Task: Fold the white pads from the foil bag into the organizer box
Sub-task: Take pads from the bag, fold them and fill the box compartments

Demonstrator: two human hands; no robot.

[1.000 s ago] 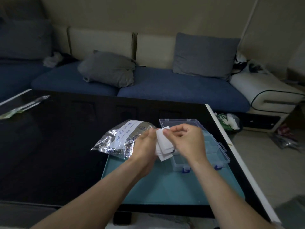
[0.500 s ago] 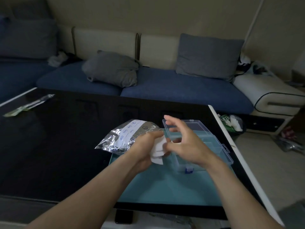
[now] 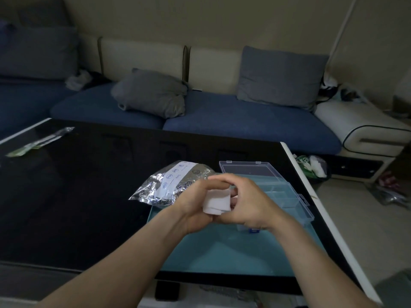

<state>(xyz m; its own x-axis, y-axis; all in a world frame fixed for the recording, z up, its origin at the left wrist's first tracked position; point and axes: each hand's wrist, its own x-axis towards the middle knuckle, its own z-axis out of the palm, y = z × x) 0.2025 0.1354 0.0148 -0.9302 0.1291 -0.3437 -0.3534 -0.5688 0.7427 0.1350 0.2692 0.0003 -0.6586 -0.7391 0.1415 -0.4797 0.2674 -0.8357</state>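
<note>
Both hands meet just in front of the organizer box (image 3: 275, 192), a clear plastic case that sits with its lid thrown open on a teal mat (image 3: 233, 252). The left hand (image 3: 195, 205) curls its fingers round a white pad (image 3: 216, 202), and the right hand (image 3: 246, 201) closes on the same pad from the other side, thumb and fingers pinching its right edge. The pad is held in the air between the palms, nearer the viewer than the box and not yet over any compartment. It looks already doubled into a small squarish packet; its slightly longer side seems to run left to right, roughly along the near wall of the box, with a rounded fold at its lower left corner, though how many layers it has I cannot tell.

The foil bag (image 3: 175, 185) lies crumpled just to the left of the box, its labelled face up, partly on the mat and partly on the black table (image 3: 66, 207).

The main risk I see is the fold springing open: the pad is soft and held only by pinch pressure, so easing either hand before it reaches a compartment could let it unfurl and no longer fit. Misjudging the dividers is another; they are clear and hard to see in this dim light, so the packet could land straddling two cells. A forearm could also nudge the light box on the mat
</note>
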